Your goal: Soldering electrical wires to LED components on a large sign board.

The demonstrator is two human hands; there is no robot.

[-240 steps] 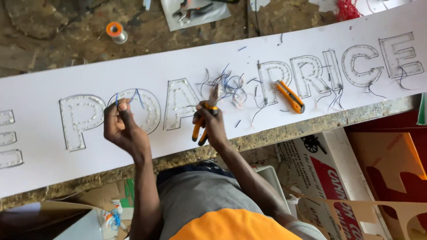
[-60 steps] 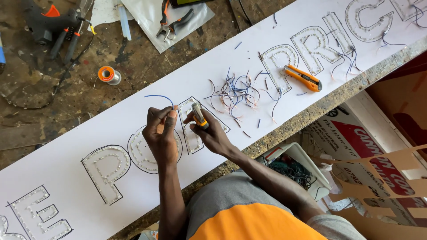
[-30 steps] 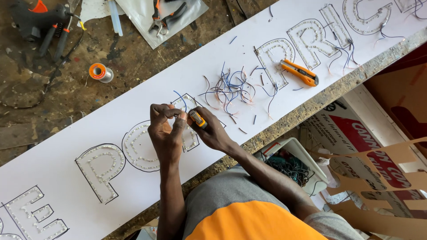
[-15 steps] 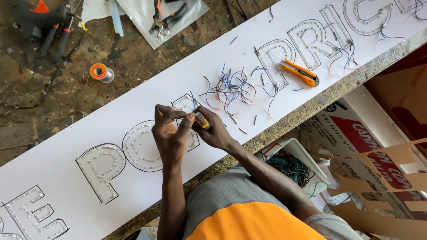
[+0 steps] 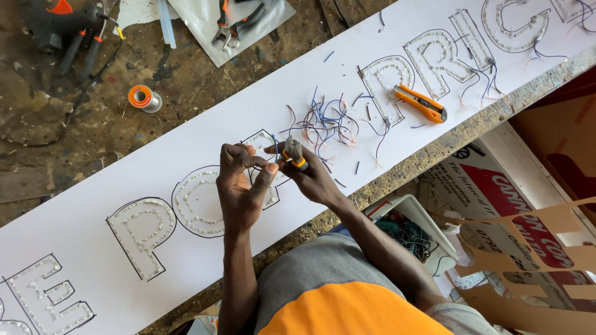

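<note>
Thin blue wire (image 5: 274, 144) is being pinched by the left hand (image 5: 241, 186) while the right hand (image 5: 308, 175) is gripping a small cutter (image 5: 293, 152), possibly nicking fingertips (image 5: 271, 167).

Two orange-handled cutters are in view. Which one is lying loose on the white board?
The orange utility knife, lying flat below the outlined letters at upper right, untouched. The other cutter is gripped in the right hand, close to the left hand.

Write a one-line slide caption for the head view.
Left hand pinches a thin wire while right hand grips a small cutter over a white sign board.
</note>
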